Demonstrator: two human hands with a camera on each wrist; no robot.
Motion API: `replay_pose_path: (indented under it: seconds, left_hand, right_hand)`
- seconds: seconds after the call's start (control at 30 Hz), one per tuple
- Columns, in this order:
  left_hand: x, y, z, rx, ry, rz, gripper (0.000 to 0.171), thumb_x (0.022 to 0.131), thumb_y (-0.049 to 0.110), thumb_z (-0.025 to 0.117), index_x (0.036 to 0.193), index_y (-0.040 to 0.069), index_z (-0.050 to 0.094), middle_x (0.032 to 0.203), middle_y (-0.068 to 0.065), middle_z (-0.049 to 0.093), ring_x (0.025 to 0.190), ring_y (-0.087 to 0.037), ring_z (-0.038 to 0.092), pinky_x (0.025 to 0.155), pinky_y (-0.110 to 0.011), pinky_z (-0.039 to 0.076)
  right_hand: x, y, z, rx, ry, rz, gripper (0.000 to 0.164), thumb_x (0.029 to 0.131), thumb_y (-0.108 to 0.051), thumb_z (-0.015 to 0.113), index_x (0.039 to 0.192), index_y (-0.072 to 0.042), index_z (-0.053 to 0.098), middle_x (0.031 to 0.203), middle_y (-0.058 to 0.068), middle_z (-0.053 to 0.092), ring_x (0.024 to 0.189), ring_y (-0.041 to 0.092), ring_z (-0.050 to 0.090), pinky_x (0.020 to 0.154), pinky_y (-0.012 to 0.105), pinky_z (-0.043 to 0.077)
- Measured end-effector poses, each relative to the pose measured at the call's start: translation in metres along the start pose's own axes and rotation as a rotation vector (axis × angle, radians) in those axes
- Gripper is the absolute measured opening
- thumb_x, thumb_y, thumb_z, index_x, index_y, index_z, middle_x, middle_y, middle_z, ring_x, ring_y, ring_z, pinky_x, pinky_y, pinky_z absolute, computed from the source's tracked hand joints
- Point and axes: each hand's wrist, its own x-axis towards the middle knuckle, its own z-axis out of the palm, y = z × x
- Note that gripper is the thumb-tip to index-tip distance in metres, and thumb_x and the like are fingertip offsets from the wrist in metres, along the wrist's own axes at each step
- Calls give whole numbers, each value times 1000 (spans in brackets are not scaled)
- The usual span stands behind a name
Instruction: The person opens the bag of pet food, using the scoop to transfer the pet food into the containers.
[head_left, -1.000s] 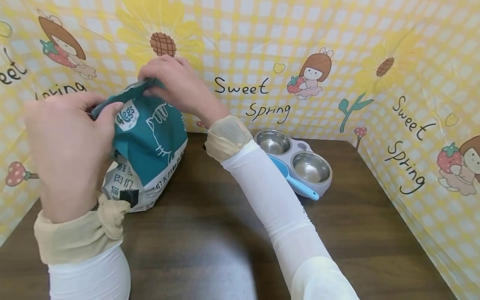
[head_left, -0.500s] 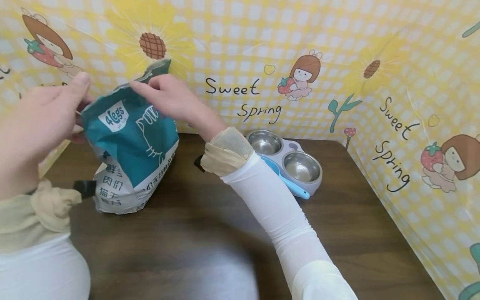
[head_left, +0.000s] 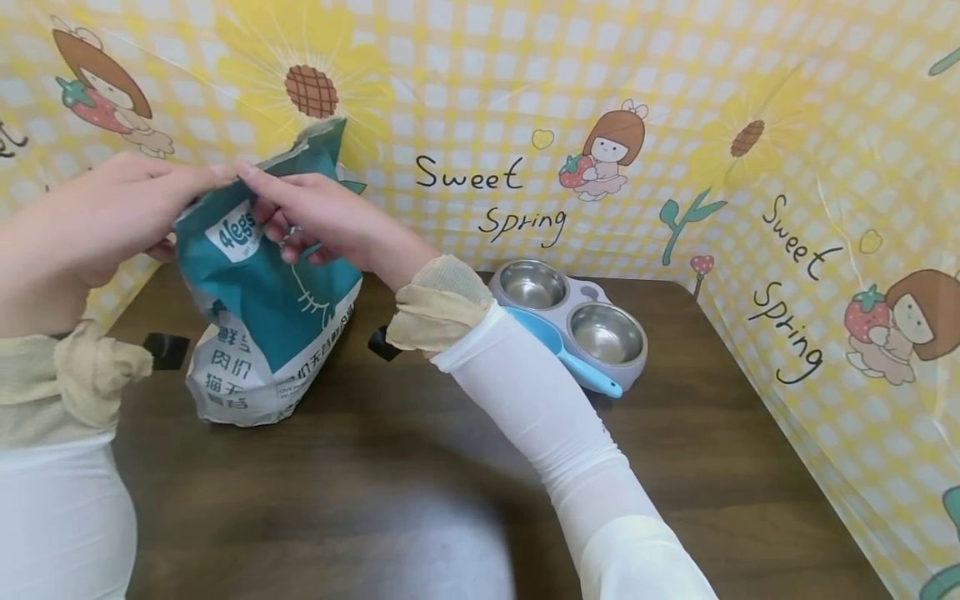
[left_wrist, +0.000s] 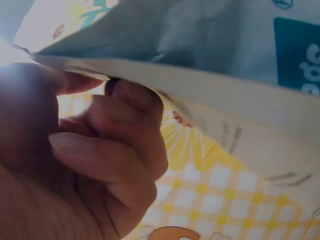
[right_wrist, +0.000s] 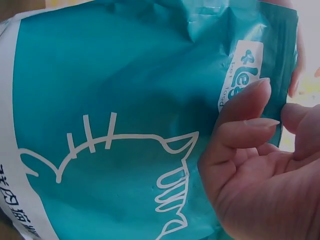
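A teal and white cat food bag [head_left: 258, 317] with a 4Legs label stands upright on the table at the left. My left hand [head_left: 131, 208] pinches its top edge at the left corner; in the left wrist view, the curled fingers [left_wrist: 115, 115] lie against the far side of the bag's rim. My right hand [head_left: 330, 212] holds the same edge closer to the middle, its fingertips meeting the left hand's. The right wrist view shows the right fingers [right_wrist: 245, 107] curled before the label, with the thumb at the edge. The bag's inside is hidden.
Right of the bag, a lilac double feeder holds two steel bowls [head_left: 606, 333]. Against its front side lies a light blue scoop [head_left: 588, 375]. A yellow checked cloth [head_left: 465, 108] hangs behind and to the right of the dark wooden table [head_left: 420, 483].
My right hand has come down from the bag's far top corner and moved left along its edge. My left hand shifted left, then back onto the edge. The bag's top now stands higher.
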Motion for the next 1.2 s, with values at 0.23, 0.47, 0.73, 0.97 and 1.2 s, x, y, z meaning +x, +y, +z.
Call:
replay_pose_path:
  seconds: [0.23,0.47,0.73,0.97,1.2]
  left_hand:
    - [8,-5,-4,-135,-46,16,43,100,55,41,79,37,73,72,20,69,70,-6,61,54,-28,55]
    - [4,-2,-2,-164,-51,39,49,103,48,38,73,33,74,61,14,68,60,-10,62,50,-27,54]
    - [2,-3,1,-214,-15,123,52,103,42,44,64,19,70,54,10,61,53,-11,56,45,-24,47]
    - [4,0,-4,-97,0,168,42,105,35,42,82,26,76,67,13,64,68,-8,53,50,-23,44]
    - [3,4,-5,-6,14,134,35,105,33,44,97,22,76,66,16,59,63,-12,47,51,-28,37]
  right_hand:
    - [0,0,1,95,-21,32,49,101,-55,42,84,-12,57,67,3,49,54,22,51,46,32,34]
    - [1,0,1,109,-24,50,47,102,-53,42,85,-12,57,67,3,49,54,23,50,46,32,34]
    - [3,-8,7,110,86,97,45,97,-49,47,74,-12,58,61,2,50,49,23,49,42,31,33]
    - [3,-17,8,106,189,109,40,92,-35,52,59,-11,50,53,2,47,42,21,43,37,29,29]
    - [3,-25,6,77,233,83,41,90,-23,52,52,-13,39,48,1,41,39,19,39,36,27,23]
